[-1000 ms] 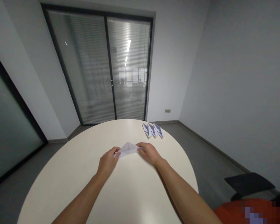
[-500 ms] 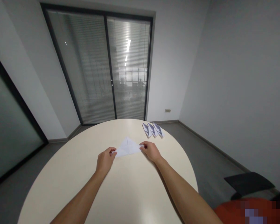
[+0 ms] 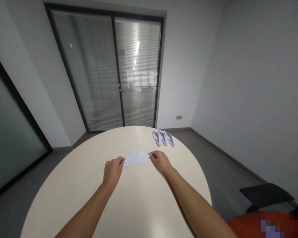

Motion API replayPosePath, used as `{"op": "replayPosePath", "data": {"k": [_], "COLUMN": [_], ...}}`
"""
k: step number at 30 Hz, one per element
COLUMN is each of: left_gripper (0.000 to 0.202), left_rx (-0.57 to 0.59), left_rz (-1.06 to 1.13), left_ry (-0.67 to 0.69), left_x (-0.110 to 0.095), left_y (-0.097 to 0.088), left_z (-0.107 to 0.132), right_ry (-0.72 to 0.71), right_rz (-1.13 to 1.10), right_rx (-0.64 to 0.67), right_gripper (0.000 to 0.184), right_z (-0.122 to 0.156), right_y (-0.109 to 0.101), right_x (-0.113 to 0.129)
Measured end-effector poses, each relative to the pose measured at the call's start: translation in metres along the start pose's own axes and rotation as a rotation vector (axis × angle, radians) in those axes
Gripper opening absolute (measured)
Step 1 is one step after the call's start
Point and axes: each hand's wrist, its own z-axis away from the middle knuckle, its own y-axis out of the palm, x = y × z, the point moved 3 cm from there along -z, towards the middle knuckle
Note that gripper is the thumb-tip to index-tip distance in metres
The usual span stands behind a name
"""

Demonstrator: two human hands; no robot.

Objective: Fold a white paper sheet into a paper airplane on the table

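A white sheet of paper (image 3: 137,156), folded into a low triangle with a crease down its middle, is stretched between my two hands over the table. Its peak points away from me. My left hand (image 3: 113,168) pinches the left corner between thumb and fingers. At the opposite corner, my right hand (image 3: 161,160) has its thumb and fingertips closed on the paper. Beyond my right hand lie three folded paper pieces (image 3: 163,138), white with grey-blue parts, side by side in a row.
The round cream table (image 3: 129,201) fills the lower middle. A black armrest-like piece (image 3: 267,195) and a red seat (image 3: 250,223) are at the lower right. Behind the table stand glass panels with blinds (image 3: 101,76) and pale walls.
The triangle's peak sits lower and the paper looks flatter. My left fingers have closed more tightly at its corner. My right hand has hardly moved.
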Motion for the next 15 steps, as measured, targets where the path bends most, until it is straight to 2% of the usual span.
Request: {"op": "replayPosePath", "data": {"k": [4,10,15], "left_gripper": [0.027,0.042,0.033], "left_rx": [0.026,0.068,0.081], "left_rz": [-0.192,-0.351,-0.361], "left_ry": [0.058,0.164,0.184], "left_x": [-0.009,-0.021,-0.041], "left_y": [-0.004,-0.004,-0.003], "left_z": [0.004,0.015,0.026], "right_ry": [-0.056,-0.074,-0.092], "right_rz": [0.102,0.227,0.327], "right_rx": [0.008,0.047,0.095], "right_gripper": [0.027,0.031,0.037], "right_z": [0.002,0.005,0.015], "right_y": [-0.001,-0.004,0.004], "right_x": [0.007,0.014,0.034]}}
